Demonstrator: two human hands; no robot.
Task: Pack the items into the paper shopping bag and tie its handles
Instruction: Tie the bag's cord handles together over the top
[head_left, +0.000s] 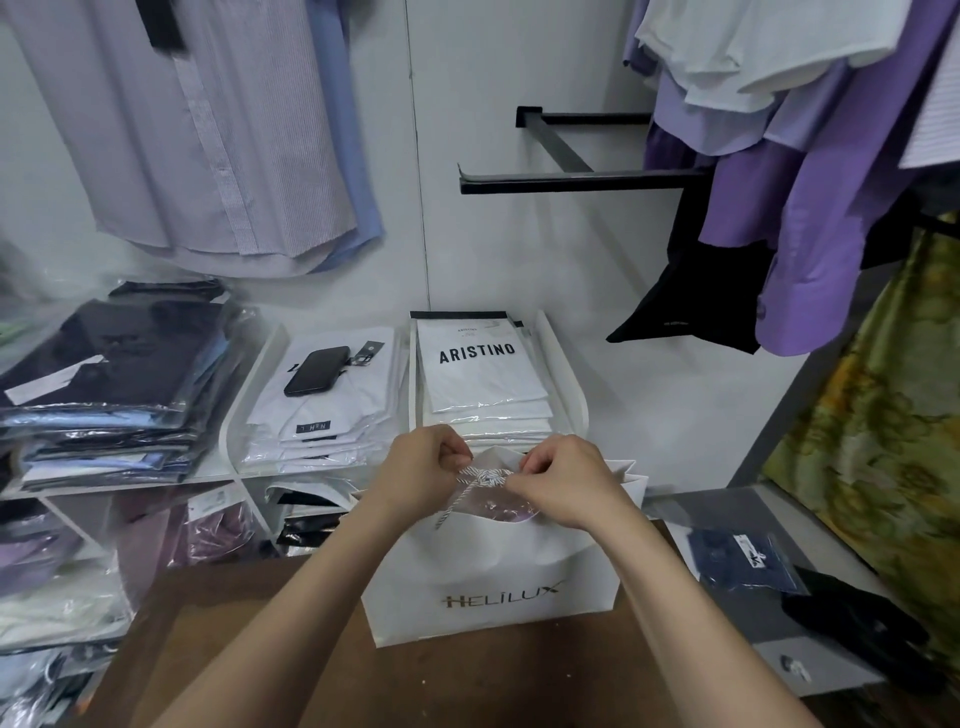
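Observation:
A white paper shopping bag (493, 582) with gold lettering stands upright on the brown table (234, 649). Its striped cord handles (483, 477) are crossed in a knot over the bag's mouth. My left hand (423, 470) pinches the cord on the knot's left side. On the right side, my right hand (563, 480) pinches the other end. Inside the bag a purplish item in clear plastic (498, 506) shows just below the knot.
Behind the bag are white shelf bins with stacks of packed white shirts (483, 384) and a black phone (317, 370) on one stack. Dark packed clothes (114, 374) pile at left. Shirts hang above. A navy packet (740, 561) lies at right.

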